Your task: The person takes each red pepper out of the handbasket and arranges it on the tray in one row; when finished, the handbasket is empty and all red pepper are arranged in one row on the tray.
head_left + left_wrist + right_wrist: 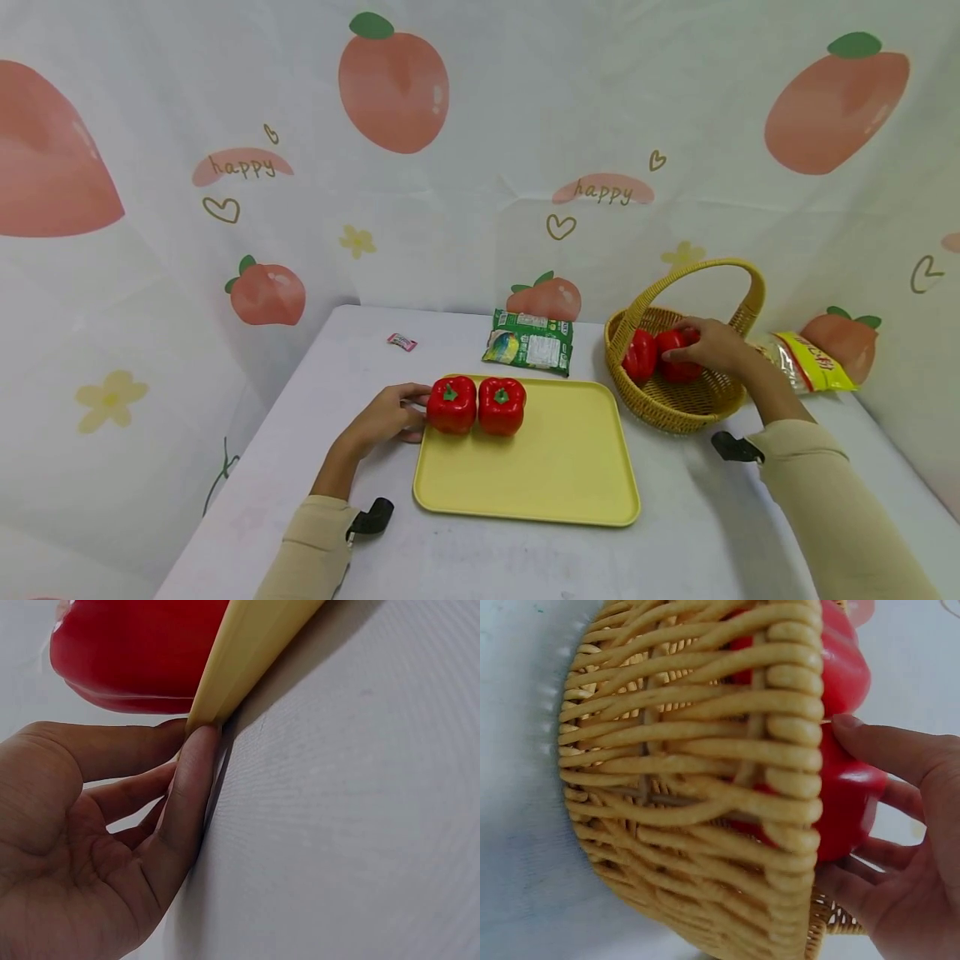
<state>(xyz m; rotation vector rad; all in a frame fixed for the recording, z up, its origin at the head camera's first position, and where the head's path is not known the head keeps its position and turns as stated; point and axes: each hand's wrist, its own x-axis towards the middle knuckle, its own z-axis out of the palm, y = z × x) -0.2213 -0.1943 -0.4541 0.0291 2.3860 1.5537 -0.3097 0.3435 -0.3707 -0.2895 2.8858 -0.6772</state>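
Note:
My left hand (384, 417) is at the left edge of the yellow tray (532, 475). In the left wrist view its thumb and a finger pinch the tray's rim (234, 664). Two red bell peppers, one at the far left corner (452, 408) and one beside it (502, 408), sit on the tray with green stems up. Over at the wicker basket (667, 417), my right hand (712, 344) reaches in and grips a red bell pepper (681, 368). Another red bell pepper (639, 357) lies left of it inside. The basket's wall hides the lower part of both in the right wrist view.
Behind the tray lies a green snack packet (528, 342). A small pink wrapped candy (402, 342) is at the back left. A yellow and clear bag (810, 362) lies right of the basket, whose handle (697, 267) arches above. A printed cloth hangs behind.

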